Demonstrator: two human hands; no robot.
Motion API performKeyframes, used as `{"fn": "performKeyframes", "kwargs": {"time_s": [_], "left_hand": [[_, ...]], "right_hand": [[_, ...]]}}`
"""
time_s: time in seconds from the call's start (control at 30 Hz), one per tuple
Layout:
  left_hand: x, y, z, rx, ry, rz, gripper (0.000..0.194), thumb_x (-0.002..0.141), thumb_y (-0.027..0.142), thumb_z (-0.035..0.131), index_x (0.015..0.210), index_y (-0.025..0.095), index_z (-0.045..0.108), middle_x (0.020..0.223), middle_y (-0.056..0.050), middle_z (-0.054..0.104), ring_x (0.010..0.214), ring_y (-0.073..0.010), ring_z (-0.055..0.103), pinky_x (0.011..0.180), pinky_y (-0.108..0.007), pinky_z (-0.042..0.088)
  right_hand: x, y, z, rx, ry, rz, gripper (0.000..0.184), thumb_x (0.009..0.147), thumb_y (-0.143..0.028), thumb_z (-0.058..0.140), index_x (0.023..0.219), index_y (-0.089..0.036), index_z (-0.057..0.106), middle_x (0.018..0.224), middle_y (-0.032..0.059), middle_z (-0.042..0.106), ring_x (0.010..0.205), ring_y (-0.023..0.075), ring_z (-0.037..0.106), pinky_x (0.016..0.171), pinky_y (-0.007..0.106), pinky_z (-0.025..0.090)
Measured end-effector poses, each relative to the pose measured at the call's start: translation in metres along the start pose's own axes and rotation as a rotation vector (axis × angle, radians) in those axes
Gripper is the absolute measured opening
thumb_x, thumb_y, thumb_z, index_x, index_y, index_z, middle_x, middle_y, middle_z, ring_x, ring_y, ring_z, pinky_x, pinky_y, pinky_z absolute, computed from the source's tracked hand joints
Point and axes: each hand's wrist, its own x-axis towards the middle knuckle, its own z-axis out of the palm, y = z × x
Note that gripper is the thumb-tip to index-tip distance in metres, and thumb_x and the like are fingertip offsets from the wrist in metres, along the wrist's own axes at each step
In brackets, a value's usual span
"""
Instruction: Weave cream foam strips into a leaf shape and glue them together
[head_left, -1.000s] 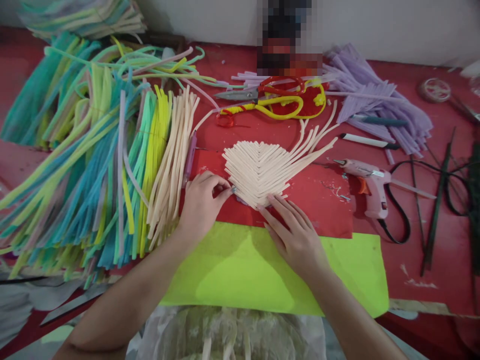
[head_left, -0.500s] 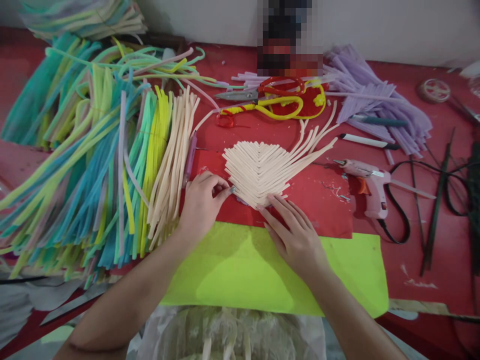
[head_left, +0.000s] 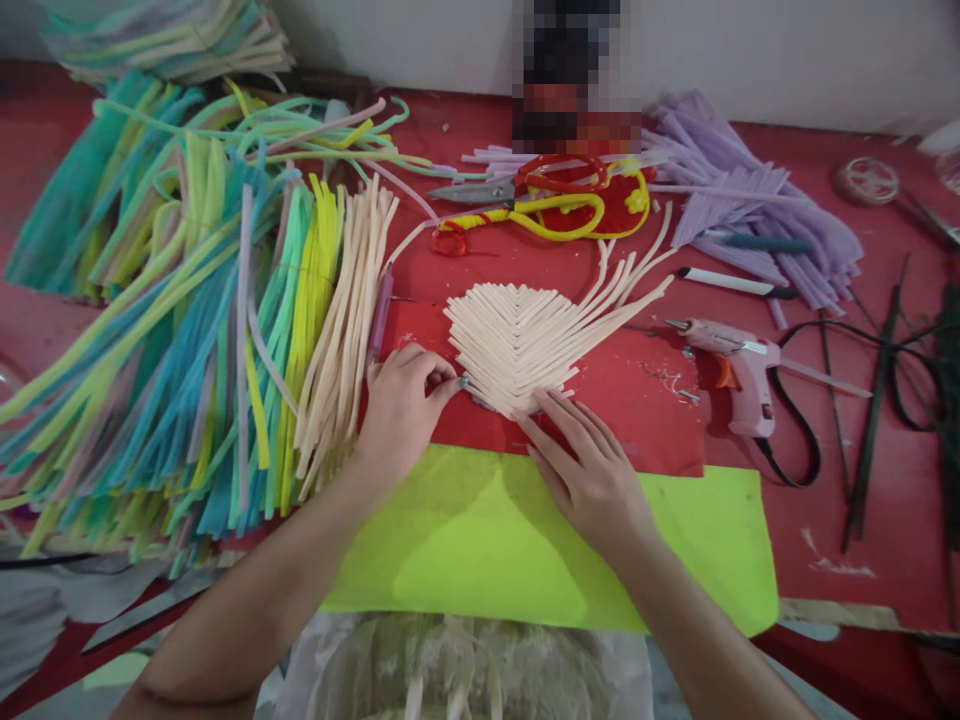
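Two bare hands are in my head view. The left hand is clenched at thumb and fingertips on a small shiny piece, right at the left edge of the woven leaf shape. The right hand grasps nothing that I can see; its fingers are extended, the tips resting on the near edge of the leaf shape.

The leaf shape lies flat on a red sheet, whose near edge borders a yellow-green sheet. My widest bare stretch is to the right, across the red sheet towards the glue gun, its nozzle pointing left. Behind the leaf shape, a strip of red table leaves some room before the scissors. Left is tighter: a slim purple tool and the cream stems sit near the left hand, with the multicoloured stems beyond. At far right I have a dark cord curving out of the glue gun, and behind it a white pen and the purple stems.

The leaf shape is cream, its strips meeting in slanting rows along a central seam. It narrows towards me, and loose ends fan out to the far right. White and silvery scraps speckle the red sheet. Any print on the glue gun or pen is too small for me to read.
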Motion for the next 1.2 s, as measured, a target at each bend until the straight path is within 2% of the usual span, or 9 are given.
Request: {"fn": "performKeyframes", "kwargs": {"time_s": [0.13,0.3,0.4,0.5,0.6,0.7,0.8,0.9,1.2], "left_hand": [[0.000,0.000,0.002,0.015,0.008,0.001,0.009,0.078,0.011,0.066,0.075,0.018,0.060,0.078,-0.001,0.059,0.072,-0.0160,0.054,0.076,-0.037,0.045],[0.000,-0.001,0.004,0.047,0.046,0.042,0.007,0.081,0.016,0.064,0.079,0.019,0.059,0.083,-0.001,0.061,0.078,-0.0170,0.057,0.079,-0.037,0.045],[-0.004,0.003,0.004,0.116,0.117,0.075,0.007,0.083,0.015,0.062,0.088,0.019,0.059,0.092,-0.004,0.063,0.089,-0.0208,0.060,0.083,-0.039,0.046],[-0.011,0.010,0.005,0.191,0.163,0.184,0.019,0.087,0.016,0.053,0.106,0.019,0.056,0.108,-0.009,0.062,0.106,-0.0245,0.058,0.092,-0.043,0.046],[-0.020,0.017,0.011,0.219,0.060,0.364,0.036,0.092,0.016,0.043,0.128,0.019,0.045,0.132,-0.012,0.055,0.126,-0.0247,0.049,0.105,-0.045,0.040],[-0.025,0.018,0.021,0.241,-0.077,0.510,0.043,0.094,0.020,0.040,0.137,0.015,0.036,0.144,-0.014,0.044,0.138,-0.0258,0.035,0.113,-0.046,0.033],[-0.024,0.014,0.026,0.241,-0.124,0.528,0.047,0.095,0.025,0.041,0.139,0.011,0.035,0.145,-0.016,0.043,0.139,-0.0261,0.033,0.113,-0.045,0.034],[-0.021,0.012,0.026,0.203,-0.148,0.508,0.052,0.093,0.028,0.045,0.141,0.013,0.032,0.146,-0.016,0.042,0.139,-0.0245,0.033,0.113,-0.046,0.034],[-0.020,0.016,0.023,0.055,-0.195,0.580,0.061,0.090,0.018,0.044,0.147,0.018,0.021,0.148,-0.014,0.040,0.140,-0.0235,0.032,0.113,-0.047,0.035]], "right_hand": [[0.000,0.000,0.000,-0.007,0.007,-0.008,0.036,0.089,-0.014,0.054,0.124,-0.014,0.059,0.133,0.0168,0.056,0.128,0.0254,0.049,0.104,0.043,0.046],[-0.001,0.000,0.001,0.023,0.008,0.018,0.040,0.090,-0.015,0.051,0.130,-0.019,0.055,0.135,0.0142,0.054,0.129,0.0244,0.048,0.105,0.044,0.045],[-0.001,0.000,0.001,0.023,0.009,0.013,0.040,0.089,-0.015,0.052,0.129,-0.018,0.056,0.135,0.0149,0.055,0.129,0.0248,0.048,0.106,0.044,0.045],[-0.002,0.000,0.001,0.024,0.012,0.019,0.041,0.090,-0.015,0.052,0.130,-0.018,0.055,0.135,0.0145,0.055,0.130,0.0244,0.048,0.107,0.043,0.044],[-0.003,0.000,0.002,0.031,0.005,0.033,0.043,0.090,-0.016,0.050,0.132,-0.020,0.053,0.137,0.0133,0.053,0.131,0.0238,0.047,0.107,0.043,0.043],[-0.003,0.000,0.002,0.029,-0.003,0.031,0.040,0.090,-0.017,0.051,0.129,-0.019,0.056,0.138,0.0138,0.052,0.132,0.0241,0.045,0.107,0.043,0.043],[-0.002,0.000,0.002,0.024,0.007,0.020,0.035,0.090,-0.016,0.052,0.123,-0.016,0.060,0.136,0.0156,0.054,0.131,0.0246,0.046,0.106,0.044,0.044],[-0.002,0.001,0.002,0.021,0.014,0.014,0.034,0.090,-0.015,0.052,0.122,-0.015,0.060,0.134,0.0160,0.055,0.130,0.0244,0.047,0.106,0.044,0.045],[-0.003,0.001,0.003,0.037,0.006,0.023,0.039,0.090,-0.017,0.051,0.129,-0.018,0.056,0.136,0.0140,0.054,0.131,0.0243,0.046,0.107,0.044,0.043]]}}
